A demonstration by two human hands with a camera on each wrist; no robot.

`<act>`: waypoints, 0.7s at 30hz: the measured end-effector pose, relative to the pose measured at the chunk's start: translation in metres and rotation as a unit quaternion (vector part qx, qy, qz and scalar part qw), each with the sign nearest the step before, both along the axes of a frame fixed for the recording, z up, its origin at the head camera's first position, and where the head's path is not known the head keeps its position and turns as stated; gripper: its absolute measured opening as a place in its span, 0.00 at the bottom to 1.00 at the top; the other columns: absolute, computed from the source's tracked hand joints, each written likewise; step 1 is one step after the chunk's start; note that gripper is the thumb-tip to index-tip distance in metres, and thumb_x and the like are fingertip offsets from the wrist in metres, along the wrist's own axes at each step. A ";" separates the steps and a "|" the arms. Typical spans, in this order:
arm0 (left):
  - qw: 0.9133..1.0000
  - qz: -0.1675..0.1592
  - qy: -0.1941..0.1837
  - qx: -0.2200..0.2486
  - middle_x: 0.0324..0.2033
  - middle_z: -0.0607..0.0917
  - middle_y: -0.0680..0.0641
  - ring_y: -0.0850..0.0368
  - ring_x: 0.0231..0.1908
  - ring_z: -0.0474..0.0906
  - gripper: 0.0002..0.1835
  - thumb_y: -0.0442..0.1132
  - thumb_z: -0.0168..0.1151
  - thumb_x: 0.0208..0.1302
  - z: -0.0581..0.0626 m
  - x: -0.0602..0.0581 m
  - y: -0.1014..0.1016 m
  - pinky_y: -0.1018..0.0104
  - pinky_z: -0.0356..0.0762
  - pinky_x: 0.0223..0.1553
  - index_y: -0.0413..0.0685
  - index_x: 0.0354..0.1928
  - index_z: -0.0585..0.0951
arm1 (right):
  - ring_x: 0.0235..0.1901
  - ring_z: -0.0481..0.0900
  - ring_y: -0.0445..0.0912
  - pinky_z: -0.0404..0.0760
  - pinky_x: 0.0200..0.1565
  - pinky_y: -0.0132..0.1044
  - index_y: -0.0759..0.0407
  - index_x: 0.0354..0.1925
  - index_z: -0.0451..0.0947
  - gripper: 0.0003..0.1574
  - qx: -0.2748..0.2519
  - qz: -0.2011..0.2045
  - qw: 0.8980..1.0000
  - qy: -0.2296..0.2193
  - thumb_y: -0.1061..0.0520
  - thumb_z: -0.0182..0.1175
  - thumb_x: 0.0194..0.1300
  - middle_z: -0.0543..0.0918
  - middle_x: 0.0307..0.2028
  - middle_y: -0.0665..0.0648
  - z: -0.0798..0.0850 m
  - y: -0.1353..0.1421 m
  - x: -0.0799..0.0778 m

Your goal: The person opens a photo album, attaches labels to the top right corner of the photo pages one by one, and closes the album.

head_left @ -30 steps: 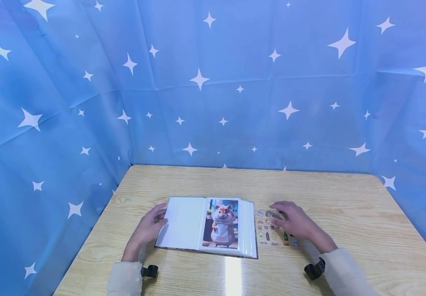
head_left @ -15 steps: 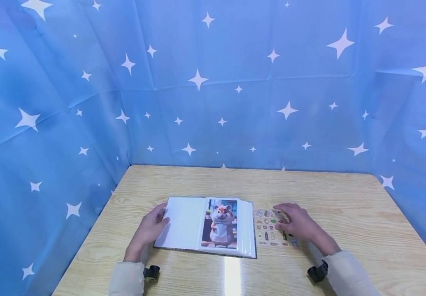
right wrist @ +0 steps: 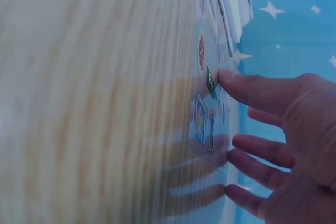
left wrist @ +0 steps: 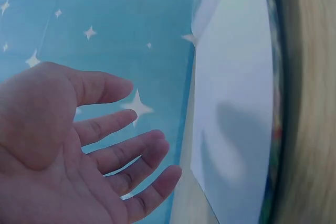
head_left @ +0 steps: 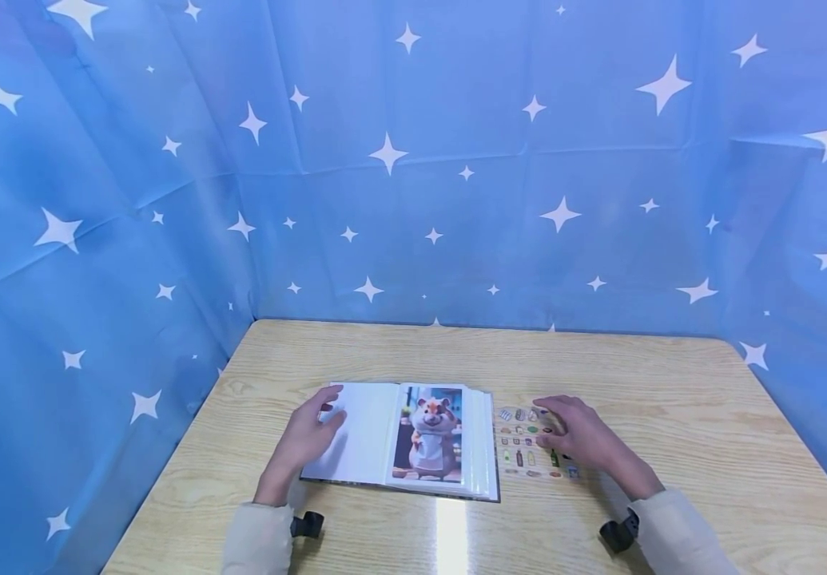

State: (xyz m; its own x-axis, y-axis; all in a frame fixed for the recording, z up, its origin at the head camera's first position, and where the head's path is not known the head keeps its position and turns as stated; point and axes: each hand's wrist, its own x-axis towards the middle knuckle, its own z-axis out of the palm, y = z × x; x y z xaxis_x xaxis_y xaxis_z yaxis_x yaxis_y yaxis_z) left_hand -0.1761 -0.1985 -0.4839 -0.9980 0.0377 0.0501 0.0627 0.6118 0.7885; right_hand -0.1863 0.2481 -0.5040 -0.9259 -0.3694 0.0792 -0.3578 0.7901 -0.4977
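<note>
A photo album (head_left: 364,431) lies open on the table, its white inside cover at left and a hamster picture (head_left: 431,435) in a sleeve on the right page. Over the left edge of the cover hovers my left hand (head_left: 307,431), fingers spread and relaxed; the left wrist view shows its palm (left wrist: 94,156) with nothing in it and its shadow on the white cover (left wrist: 236,77). Right of the album lies a clear sticker sheet (head_left: 521,459) with small food and bottle pictures. My right hand (head_left: 582,435) is at its right side, thumb and fingertips right at the sheet (right wrist: 210,106).
The wooden table (head_left: 636,375) extends around the album and sheet. A blue curtain (head_left: 471,200) with white stars hangs behind and at both sides. Dark wrist cameras sit at the left cuff (head_left: 308,525) and the right cuff (head_left: 619,533).
My left hand has left the album's left edge and moved right and slightly up over the cover. The right hand has shifted slightly right over the sticker sheet.
</note>
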 end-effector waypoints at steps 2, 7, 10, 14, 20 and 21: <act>1.000 -0.009 0.004 0.001 0.60 0.79 0.37 0.40 0.58 0.76 0.24 0.35 0.59 0.69 0.003 0.001 0.006 0.43 0.75 0.56 0.41 0.66 0.73 | 0.58 0.72 0.68 0.73 0.55 0.65 0.65 0.63 0.73 0.35 -0.001 -0.003 1.000 -0.005 0.56 0.70 0.60 0.77 0.58 0.70 0.001 0.000 0.001; 0.999 -0.039 0.019 -0.004 0.59 0.79 0.38 0.41 0.57 0.76 0.23 0.35 0.59 0.69 0.008 0.002 0.020 0.45 0.77 0.54 0.41 0.65 0.74 | 0.58 0.72 0.68 0.73 0.56 0.64 0.65 0.64 0.73 0.36 0.000 -0.007 1.000 -0.008 0.56 0.70 0.60 0.76 0.58 0.71 0.002 -0.001 0.001; 0.998 -0.057 0.029 -0.003 0.59 0.79 0.38 0.41 0.56 0.76 0.23 0.34 0.59 0.69 0.010 0.002 0.028 0.45 0.77 0.54 0.40 0.65 0.74 | 0.58 0.72 0.68 0.73 0.56 0.65 0.65 0.64 0.73 0.36 0.003 -0.009 1.000 -0.003 0.57 0.71 0.60 0.77 0.58 0.70 0.002 -0.002 0.001; 0.997 -0.074 0.036 -0.003 0.60 0.79 0.38 0.41 0.56 0.77 0.23 0.34 0.59 0.69 0.011 0.001 0.037 0.45 0.77 0.54 0.40 0.65 0.74 | 0.58 0.72 0.68 0.71 0.56 0.66 0.64 0.63 0.73 0.36 0.004 -0.012 1.000 -0.001 0.57 0.71 0.59 0.77 0.57 0.70 0.001 -0.002 0.001; 0.995 -0.091 0.038 -0.003 0.59 0.80 0.38 0.41 0.55 0.77 0.23 0.35 0.59 0.69 0.013 0.001 0.048 0.46 0.77 0.53 0.41 0.65 0.74 | 0.58 0.72 0.68 0.68 0.56 0.70 0.63 0.63 0.74 0.37 0.010 -0.017 1.000 -0.004 0.56 0.72 0.57 0.78 0.57 0.70 0.000 -0.003 0.002; 0.995 -0.093 0.037 -0.001 0.59 0.80 0.37 0.41 0.55 0.77 0.23 0.35 0.59 0.69 0.013 0.001 0.050 0.46 0.77 0.53 0.41 0.65 0.74 | 0.57 0.73 0.68 0.68 0.56 0.70 0.62 0.63 0.74 0.37 0.012 -0.018 1.000 -0.002 0.56 0.72 0.57 0.78 0.57 0.69 0.000 -0.003 0.002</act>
State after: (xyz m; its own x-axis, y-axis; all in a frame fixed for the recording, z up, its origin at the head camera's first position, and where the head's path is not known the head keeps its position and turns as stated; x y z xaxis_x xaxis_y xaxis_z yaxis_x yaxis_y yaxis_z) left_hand -0.1746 -0.1482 -0.4710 -0.9675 0.2206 0.1238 0.2328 0.5853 0.7766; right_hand -0.1846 0.2453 -0.5035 -0.9387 -0.3384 0.0663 -0.3274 0.8142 -0.4794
